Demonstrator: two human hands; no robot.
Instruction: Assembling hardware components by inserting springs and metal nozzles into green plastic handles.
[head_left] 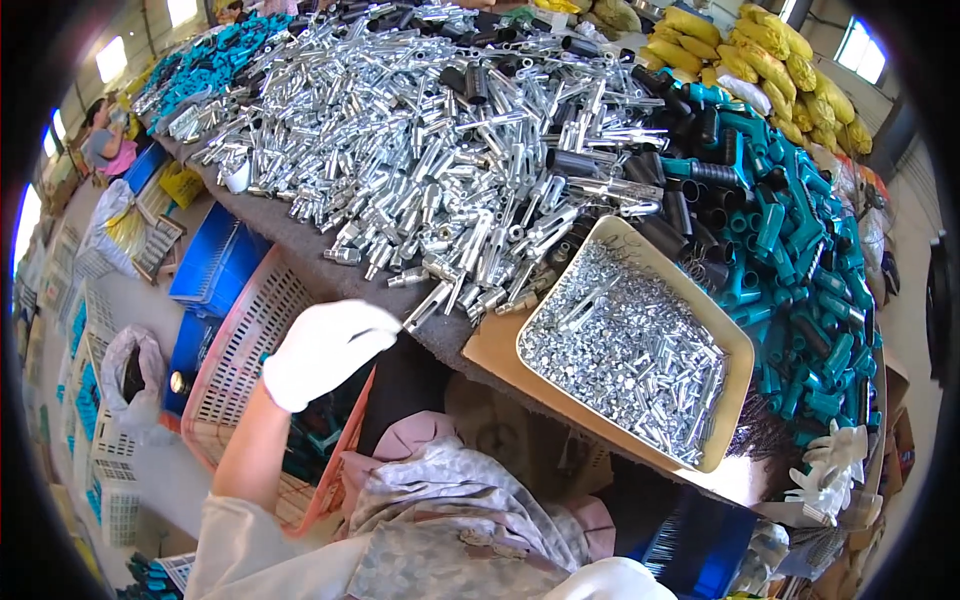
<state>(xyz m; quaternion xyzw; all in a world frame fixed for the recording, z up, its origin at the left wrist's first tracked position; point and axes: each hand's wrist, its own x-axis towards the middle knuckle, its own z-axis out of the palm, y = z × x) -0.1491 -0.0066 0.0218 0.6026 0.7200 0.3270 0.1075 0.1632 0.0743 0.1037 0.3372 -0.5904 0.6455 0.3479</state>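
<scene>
My left hand [330, 352], in a white glove, is at the near edge of the heaped worktable. Its fingers are pinched together on the lower end of a silvery slotted metal fitting [430, 306], which points away from me over the table edge. Loose metal fittings [420, 150] form a large pile just beyond it. Only a white-gloved part of my right hand [612, 582] shows at the bottom edge, low before my lap; its fingers are hidden. Between the pile and my right side, a cream tray [736, 400] holds many small metal pins and screws.
Teal plastic handles [800, 230] and black tubes heap up on the right. White gloves [835, 465] lie at the right corner. A pink perforated basket [235, 350] and blue bins [215, 262] stand left below the table. Yellow sacks [770, 65] and another person [108, 140] are farther off.
</scene>
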